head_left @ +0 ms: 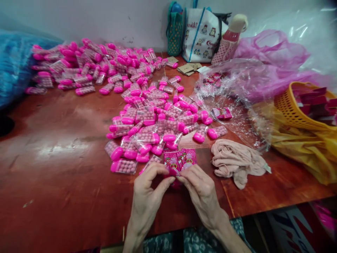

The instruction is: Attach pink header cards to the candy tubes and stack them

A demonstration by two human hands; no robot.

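Observation:
My left hand [151, 184] and my right hand [198, 184] meet near the table's front edge. Thumbs and fingers of both are pinched on a small pink printed label [173, 171], partly hidden by the fingertips. Just beyond it lie more pink printed labels [188, 157], side by side. A heap of small clear candy boxes [150, 116] with bright pink caps and pale pink balls inside spreads in front of my hands. One such box [123, 166] rests on its side close to my left hand.
A larger pile of the boxes [86, 65] sits at the back left beside a blue plastic bag [15, 66]. To the right are a beige cloth [237, 160], a clear plastic bag [237, 91] and a yellow basket [292, 112]. A white bag [201, 37] stands against the wall.

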